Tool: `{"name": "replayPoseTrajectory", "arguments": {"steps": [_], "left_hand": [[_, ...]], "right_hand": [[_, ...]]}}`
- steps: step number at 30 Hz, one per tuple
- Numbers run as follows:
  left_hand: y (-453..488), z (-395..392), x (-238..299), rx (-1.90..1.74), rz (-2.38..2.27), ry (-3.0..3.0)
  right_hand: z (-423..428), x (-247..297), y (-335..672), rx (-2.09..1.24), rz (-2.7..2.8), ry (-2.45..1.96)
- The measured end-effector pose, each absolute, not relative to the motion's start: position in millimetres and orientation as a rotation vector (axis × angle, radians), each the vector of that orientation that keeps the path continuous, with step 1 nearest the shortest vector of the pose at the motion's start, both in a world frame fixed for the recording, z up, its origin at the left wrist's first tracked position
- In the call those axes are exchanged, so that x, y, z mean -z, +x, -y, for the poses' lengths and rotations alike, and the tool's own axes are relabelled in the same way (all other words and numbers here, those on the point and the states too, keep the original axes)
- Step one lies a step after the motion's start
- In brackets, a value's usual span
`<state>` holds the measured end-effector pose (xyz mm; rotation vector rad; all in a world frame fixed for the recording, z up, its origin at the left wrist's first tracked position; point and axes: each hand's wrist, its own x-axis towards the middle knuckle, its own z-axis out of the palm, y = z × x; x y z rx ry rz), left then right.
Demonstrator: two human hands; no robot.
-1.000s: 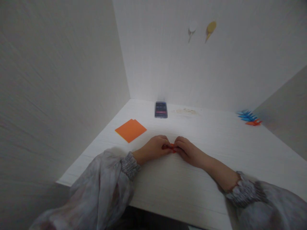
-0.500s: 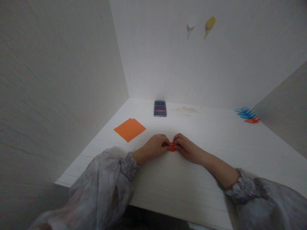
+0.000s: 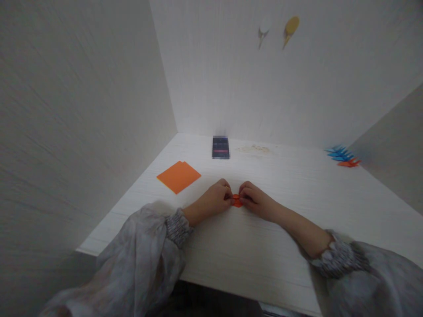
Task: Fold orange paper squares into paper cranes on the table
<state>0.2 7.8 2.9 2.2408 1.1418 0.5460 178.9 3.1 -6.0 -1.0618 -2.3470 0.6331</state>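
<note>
A small folded piece of orange-red paper (image 3: pixel 237 201) is pinched between my two hands, low over the middle of the white table. My left hand (image 3: pixel 220 196) is closed on its left side, and a ring shows on one finger. On the other side, the fingers of my right hand (image 3: pixel 254 199) grip the right part of the paper. My fingertips hide both ends, so its full folded shape cannot be made out. To the left of my hands lie flat orange paper sheets (image 3: pixel 179 177), slightly offset from one another.
A dark pixelated device (image 3: pixel 220 147) stands near the back wall. Several folded blue paper pieces (image 3: pixel 339 153) and an orange folded piece (image 3: pixel 349 163) sit at the right back of the table (image 3: pixel 251 251). A yellow hook (image 3: pixel 292 26) and a white hook (image 3: pixel 264 28) are on the wall.
The fingers of my left hand have shifted slightly on the folded paper, the hand's back rising a little. Both hands keep hold of it. The whole view has moved slightly.
</note>
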Motion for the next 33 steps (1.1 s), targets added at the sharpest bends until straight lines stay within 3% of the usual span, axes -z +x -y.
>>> {"name": "replayPoseTrajectory", "arguments": {"steps": [13,33], "left_hand": [[-2.7,-6.4,-3.5,-0.517,-0.997,2.287],[1.9,-4.4,-6.2,-0.493,-1.085,2.359]], "right_hand": [[-1.5,2.8,186.8,-0.839,2.318,-1.0],[-4.5,8.0,178.2,-0.741,2.235,-1.216]]}}
